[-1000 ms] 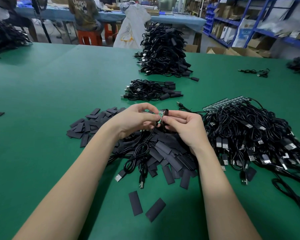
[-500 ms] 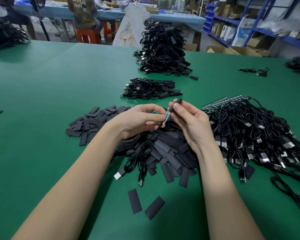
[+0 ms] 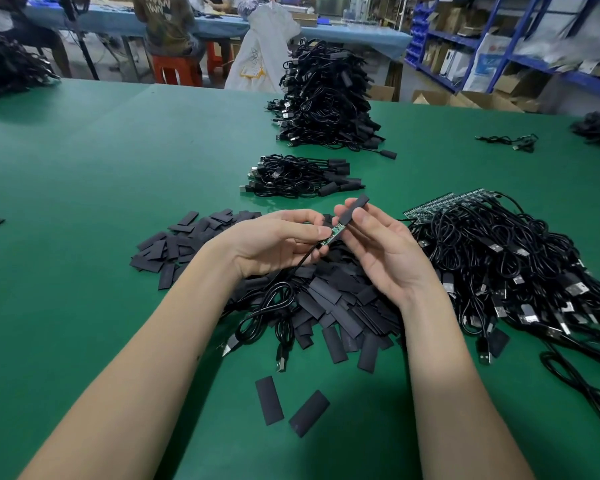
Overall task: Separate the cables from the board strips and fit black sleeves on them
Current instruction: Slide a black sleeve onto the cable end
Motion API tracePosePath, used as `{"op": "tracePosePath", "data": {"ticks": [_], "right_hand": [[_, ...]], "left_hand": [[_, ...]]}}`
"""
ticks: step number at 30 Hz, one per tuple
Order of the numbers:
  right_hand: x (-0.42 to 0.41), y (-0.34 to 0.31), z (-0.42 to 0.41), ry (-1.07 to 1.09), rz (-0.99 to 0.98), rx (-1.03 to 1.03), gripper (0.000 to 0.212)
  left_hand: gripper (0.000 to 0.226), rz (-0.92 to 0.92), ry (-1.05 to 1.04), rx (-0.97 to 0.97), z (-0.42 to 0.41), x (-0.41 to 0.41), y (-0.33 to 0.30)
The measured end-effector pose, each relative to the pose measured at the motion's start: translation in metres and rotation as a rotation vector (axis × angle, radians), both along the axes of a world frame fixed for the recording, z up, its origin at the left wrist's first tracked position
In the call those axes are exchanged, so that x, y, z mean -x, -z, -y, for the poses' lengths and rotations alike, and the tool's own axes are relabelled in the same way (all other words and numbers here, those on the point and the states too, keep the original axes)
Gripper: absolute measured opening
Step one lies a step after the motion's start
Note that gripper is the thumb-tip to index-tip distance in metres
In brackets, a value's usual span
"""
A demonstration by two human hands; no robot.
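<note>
Above the pile of loose black sleeves (image 3: 340, 299), the left hand (image 3: 278, 242) pinches a small green circuit board (image 3: 334, 233) at its cable (image 3: 291, 275) end. The right hand (image 3: 383, 249) pinches a black sleeve (image 3: 355, 206) just meeting the board's far tip. Board and sleeve share one long axis, pointing up and away to the right. The hands are close together.

A green desk (image 3: 84, 202) is covered with a heap of flat black sleeves (image 3: 343, 299), a tangle of cables (image 3: 516, 265) with board strips (image 3: 430, 207) at right, and two stacked cable bundles (image 3: 302, 176) farther back.
</note>
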State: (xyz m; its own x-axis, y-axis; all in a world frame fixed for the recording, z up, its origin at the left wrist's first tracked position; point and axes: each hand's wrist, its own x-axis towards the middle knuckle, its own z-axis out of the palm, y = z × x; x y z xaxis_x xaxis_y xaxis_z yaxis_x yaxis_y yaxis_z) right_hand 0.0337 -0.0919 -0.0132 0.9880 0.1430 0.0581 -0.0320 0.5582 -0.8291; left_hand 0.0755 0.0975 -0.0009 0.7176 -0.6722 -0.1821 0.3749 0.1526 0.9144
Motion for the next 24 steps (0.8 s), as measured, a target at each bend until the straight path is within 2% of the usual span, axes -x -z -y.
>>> {"op": "tracePosePath", "data": {"ticks": [5,12,17,24], "right_hand": [[0.0024,-0.0025,0.0055,-0.015,-0.02,0.097,0.017],[0.0023,-0.0005,0.0069,-0.054,-0.021,0.052,0.017],[0.0001,0.0012,0.0046,-0.057,-0.01,0.13,0.016],[-0.0033,0.0062,0.0027,0.047,0.024,0.234,0.013]], "left_hand": [[0.02,-0.013,-0.007,-0.017,-0.0002,-0.0011,0.0021],[0.02,-0.013,-0.008,0.01,-0.0019,-0.0025,0.0035],[0.022,-0.006,-0.079,-0.008,-0.0005,-0.0027,0.004],[0.027,0.148,-0.139,-0.098,0.0055,-0.0004,0.0063]]}}
